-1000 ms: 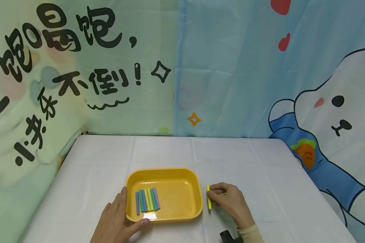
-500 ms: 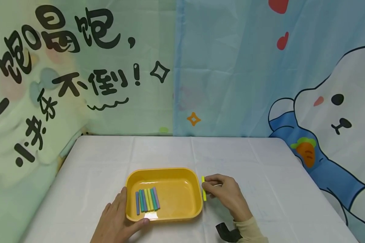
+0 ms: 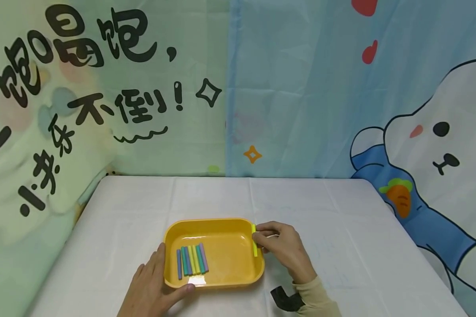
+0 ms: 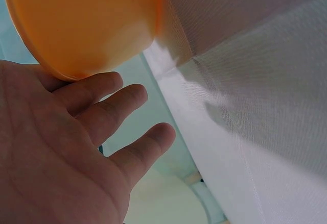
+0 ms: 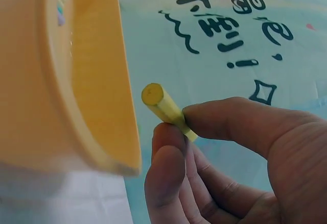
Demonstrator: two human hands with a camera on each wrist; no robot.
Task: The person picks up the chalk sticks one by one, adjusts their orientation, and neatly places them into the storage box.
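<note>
A yellow tray (image 3: 230,264) stands on the white-covered table. Inside its left half lies a row of several purple, green and yellow chalk sticks (image 3: 192,260). My left hand (image 3: 152,281) rests against the tray's near left corner, thumb at the front rim and fingers along the left side; the left wrist view shows these fingers (image 4: 143,152) extended and spread. Between thumb and fingertips, my right hand (image 3: 283,246) pinches one yellow chalk stick (image 3: 254,241) at the tray's right rim. In the right wrist view that chalk (image 5: 166,106) points end-first at the camera, apart from the tray wall (image 5: 97,81).
A black curved object (image 3: 285,300) sits beside the right sleeve (image 3: 317,297), probably strapped at the wrist. White cloth (image 3: 321,211) covers the table. Behind it hangs a printed curtain (image 3: 293,88) with lettering and a white cartoon animal.
My right hand has carried the yellow chalk stick leftward and away from me, from the table right of the tray to over its right rim. The left hand and tray stay put.
</note>
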